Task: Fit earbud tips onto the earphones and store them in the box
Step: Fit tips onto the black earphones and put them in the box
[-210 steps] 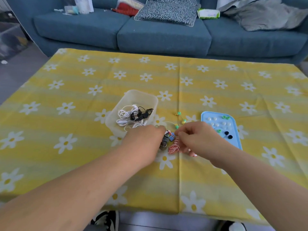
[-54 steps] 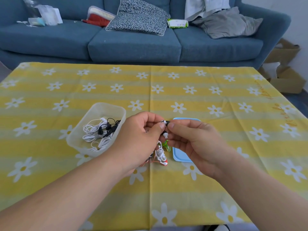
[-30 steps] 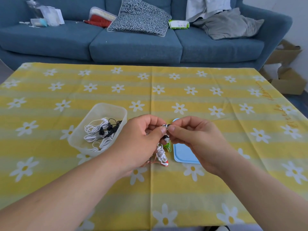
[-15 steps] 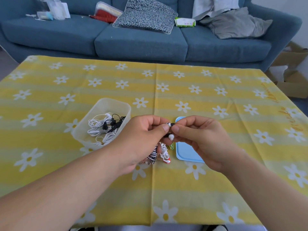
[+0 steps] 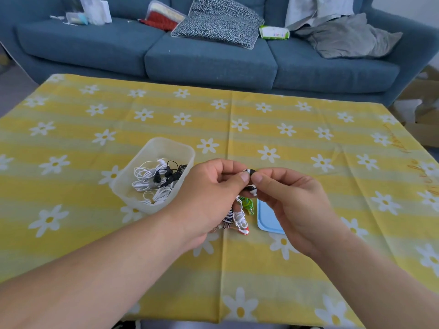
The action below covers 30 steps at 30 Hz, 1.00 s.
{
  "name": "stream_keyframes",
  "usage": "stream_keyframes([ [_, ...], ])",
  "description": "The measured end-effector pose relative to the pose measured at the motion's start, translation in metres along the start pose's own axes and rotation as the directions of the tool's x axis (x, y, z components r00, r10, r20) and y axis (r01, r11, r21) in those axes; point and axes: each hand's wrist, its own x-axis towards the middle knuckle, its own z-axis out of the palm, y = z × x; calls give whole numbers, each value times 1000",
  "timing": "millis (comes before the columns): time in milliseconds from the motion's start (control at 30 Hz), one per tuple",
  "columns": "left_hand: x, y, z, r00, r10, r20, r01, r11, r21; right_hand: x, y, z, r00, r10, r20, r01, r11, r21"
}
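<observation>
Head view — hands: left hand (image 5: pixel 209 193) and right hand (image 5: pixel 292 203) both curled, thumbs and forefingers pinching one black-and-white earbud (image 5: pixel 249 172) above the desk (image 5: pixel 95 210).
Done: white and black earphones (image 5: pixel 154 181) lie in the translucent box (image 5: pixel 152 148).
Left: tip fitting apparently under way — striped earphone bundle (image 5: pixel 237 219) beside the blue tray (image 5: pixel 267 222) not yet boxed.

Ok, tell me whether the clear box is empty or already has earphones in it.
Not empty. The clear box, with no lid on it, holds coiled white earphones and black earphones lying inside.
</observation>
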Motion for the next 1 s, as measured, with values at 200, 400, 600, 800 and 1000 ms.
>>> stream_keyframes([
  [200,4,-4,-2,1000,1,-7,-1,1000,19,0,-1,0,999,54,6,-54,997,61],
  [400,2,-3,0,1000,3,-7,-2,999,42,0,-1,-4,997,73,-5,-73,995,74],
  [600,2,0,0,1000,8,21,-9,997,81,0,-4,-9,995,80,60,-79,997,-24],
  [800,0,4,0,993,-38,115,28,995,92,-3,-7,-22,993,64,95,-43,977,-211],
  [1000,2,5,3,994,-72,81,71,997,16,-5,-7,-22,998,-57,35,65,947,-314],
])
